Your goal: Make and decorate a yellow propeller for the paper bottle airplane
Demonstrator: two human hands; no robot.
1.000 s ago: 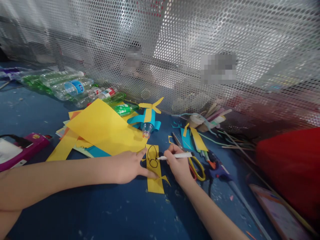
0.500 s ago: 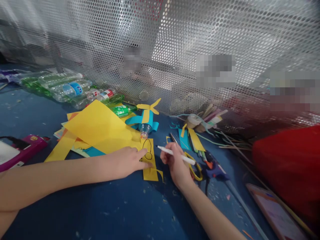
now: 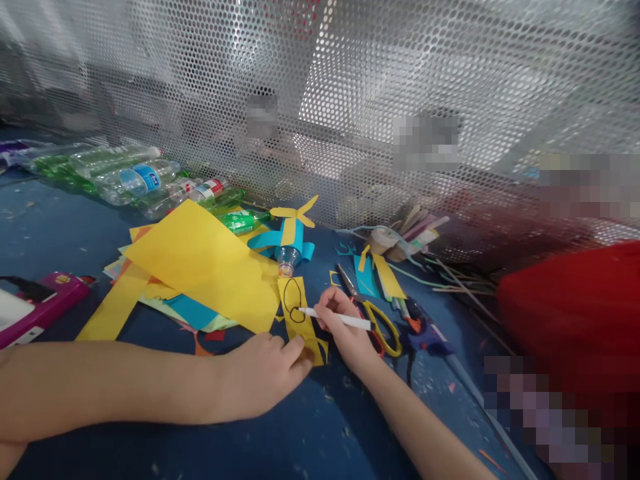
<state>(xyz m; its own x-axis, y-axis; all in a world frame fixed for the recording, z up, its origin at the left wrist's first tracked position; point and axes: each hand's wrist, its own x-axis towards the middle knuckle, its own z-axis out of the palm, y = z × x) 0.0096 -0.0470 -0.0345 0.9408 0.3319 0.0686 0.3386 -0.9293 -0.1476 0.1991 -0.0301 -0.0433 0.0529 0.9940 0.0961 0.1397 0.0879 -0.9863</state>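
A narrow yellow paper strip (image 3: 299, 298) lies on the blue table with two dark outlines drawn on it, a long loop above a small round one. My left hand (image 3: 265, 370) rests on the strip's lower end, fingers extended and holding it flat. In my right hand (image 3: 345, 327) is a white marker (image 3: 355, 322), its tip touching the strip at the small outline. Just above the strip stands a plastic bottle piece (image 3: 287, 259) wrapped in blue paper, with yellow blades on top. Scissors (image 3: 387, 327) with yellow and red handles lie right beside my right hand.
Yellow sheets (image 3: 200, 257) are piled on the left, with plastic bottles (image 3: 143, 179) behind them. A purple device (image 3: 55, 303) is at the left edge. A blue glue gun (image 3: 433, 339) and paper scraps lie right. A perforated metal screen (image 3: 210, 100) rises behind; red fabric (image 3: 575, 300) is at right.
My left hand has slid down toward the strip's lower end. My right hand has brought the marker left, so its tip now meets the paper.
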